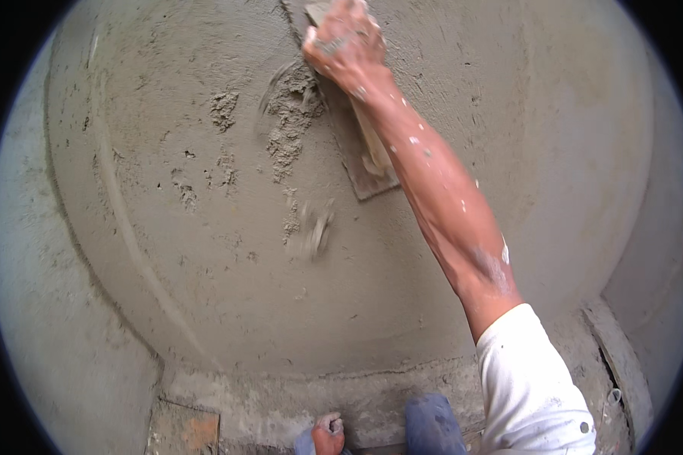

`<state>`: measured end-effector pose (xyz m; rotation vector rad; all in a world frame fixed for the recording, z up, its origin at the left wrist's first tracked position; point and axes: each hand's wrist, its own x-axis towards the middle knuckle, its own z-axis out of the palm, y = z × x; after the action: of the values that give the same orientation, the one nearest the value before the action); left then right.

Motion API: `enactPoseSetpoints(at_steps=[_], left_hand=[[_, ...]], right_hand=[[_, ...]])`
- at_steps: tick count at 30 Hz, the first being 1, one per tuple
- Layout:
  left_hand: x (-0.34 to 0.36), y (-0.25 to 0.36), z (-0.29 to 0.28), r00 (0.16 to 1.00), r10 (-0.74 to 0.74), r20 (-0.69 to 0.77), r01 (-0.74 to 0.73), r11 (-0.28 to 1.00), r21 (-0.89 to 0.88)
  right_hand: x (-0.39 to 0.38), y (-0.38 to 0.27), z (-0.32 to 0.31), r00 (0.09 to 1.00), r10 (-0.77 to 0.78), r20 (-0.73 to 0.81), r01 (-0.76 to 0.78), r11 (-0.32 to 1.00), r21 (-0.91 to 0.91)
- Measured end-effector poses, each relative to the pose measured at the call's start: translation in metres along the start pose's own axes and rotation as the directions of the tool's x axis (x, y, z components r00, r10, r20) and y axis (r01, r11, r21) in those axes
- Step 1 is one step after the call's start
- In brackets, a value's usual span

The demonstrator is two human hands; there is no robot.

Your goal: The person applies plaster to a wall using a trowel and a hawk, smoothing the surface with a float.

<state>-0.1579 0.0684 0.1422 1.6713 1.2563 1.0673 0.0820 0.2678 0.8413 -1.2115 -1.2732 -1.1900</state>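
At the lower edge, nearest to us, we find the left hand (328,436), its fingers appearing curled beside a blue trouser leg (435,426); we cannot tell whether it holds anything. A white sleeve (535,387) covers our right upper arm at the lower right. Beyond lies the rough ledge (273,402) at the foot of the wall (243,303).

Farther up, the bare, mortar-spotted forearm leads to the right hand (347,45), its fingers closed around the float (372,184) near its upper end. The float lies lengthwise along the wall, tilted, its lower end angled to the right. We judge it light and stiff, with a light-coloured handle (370,140) along its back. Grip this handle firmly, near its middle for balance; wet residue could make it slippery. Left of the float, lumpy mortar (290,121) clings to the wall; expect it to be soft, heavy and crumbly.
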Motion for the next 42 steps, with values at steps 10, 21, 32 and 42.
enactPoseSetpoints(at_steps=[10, 21, 32, 42], left_hand=[[-0.007, -0.038, 0.005, 0.94, 0.098, 0.327, -0.211, 0.92, 0.331], [-0.011, -0.031, -0.045, 0.971, 0.034, 0.236, -0.129, 0.908, 0.399], [-0.002, -0.063, 0.011, 0.842, -0.222, 0.492, -0.06, 0.867, 0.494], [-0.015, -0.087, -0.059, 0.924, 0.024, 0.382, -0.176, 0.912, 0.369]], right_hand=[[-0.259, 0.09, -0.083, 0.988, -0.037, 0.148, 0.059, 0.987, -0.15], [-0.157, -0.055, 0.018, 0.919, -0.385, -0.084, 0.377, 0.921, -0.099], [-0.104, -0.171, 0.066, 0.956, -0.249, 0.156, 0.249, 0.968, 0.021], [-0.356, -0.026, -0.049, 0.915, -0.131, 0.382, 0.16, 0.986, -0.043]])
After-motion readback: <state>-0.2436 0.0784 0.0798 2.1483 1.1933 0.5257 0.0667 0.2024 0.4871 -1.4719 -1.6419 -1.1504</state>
